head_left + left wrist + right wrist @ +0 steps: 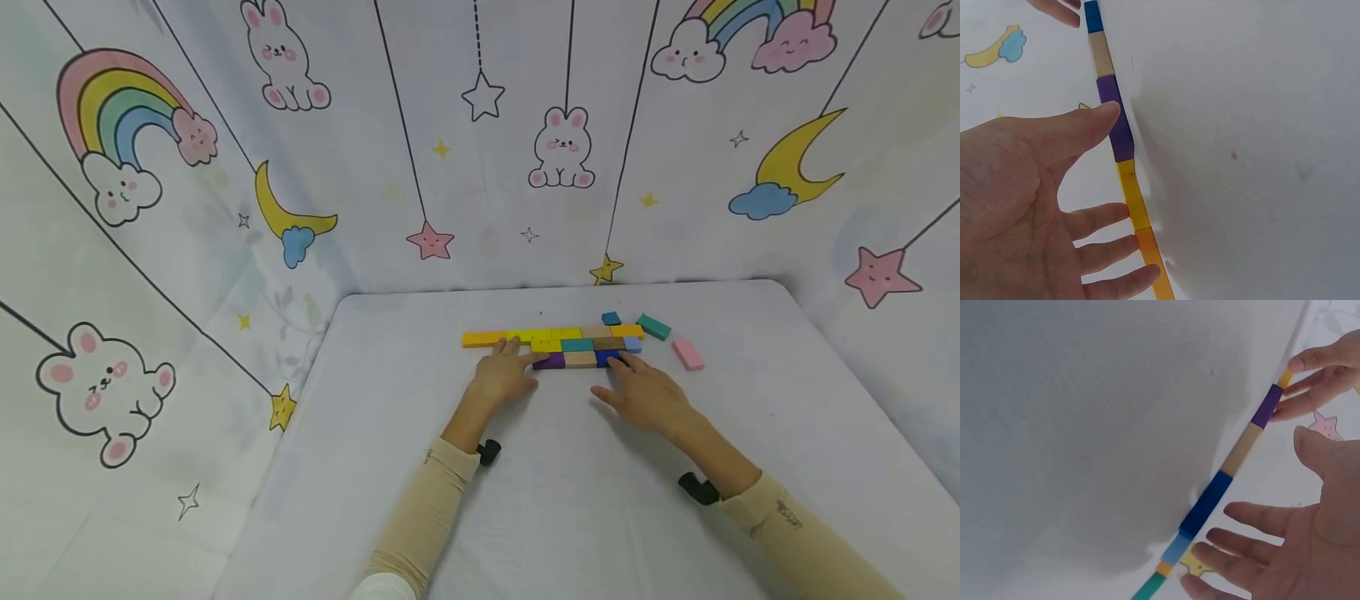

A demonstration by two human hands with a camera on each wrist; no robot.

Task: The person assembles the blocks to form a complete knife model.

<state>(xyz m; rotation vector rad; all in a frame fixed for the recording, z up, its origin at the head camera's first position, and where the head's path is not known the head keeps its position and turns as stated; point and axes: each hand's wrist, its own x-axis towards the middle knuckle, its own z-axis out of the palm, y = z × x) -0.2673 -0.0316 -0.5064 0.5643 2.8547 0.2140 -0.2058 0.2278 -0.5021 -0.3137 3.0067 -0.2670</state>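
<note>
Flat coloured blocks lie side by side in three rows. In the head view the front row holds a purple block [550, 362], a bare wood block [581, 360] and a dark blue block [606, 359]. My left hand [501, 377] spreads at the rows' left end: its thumb lies against the purple block [1124, 140], while its fingertips meet a yellow block [1137, 203] and an orange block [1154, 262] in the left wrist view. Fingers loosely extended, my right hand [648, 393] has fingertips right at the dark blue block [1207, 503]. Neither hand grips anything.
Past the rows' right end lie a loose pink block [687, 354], a teal block [654, 327] and a small blue block [611, 318]. A white cloth covers the table [555, 483]. A curtain [495, 192] printed with rabbits and stars hangs behind it.
</note>
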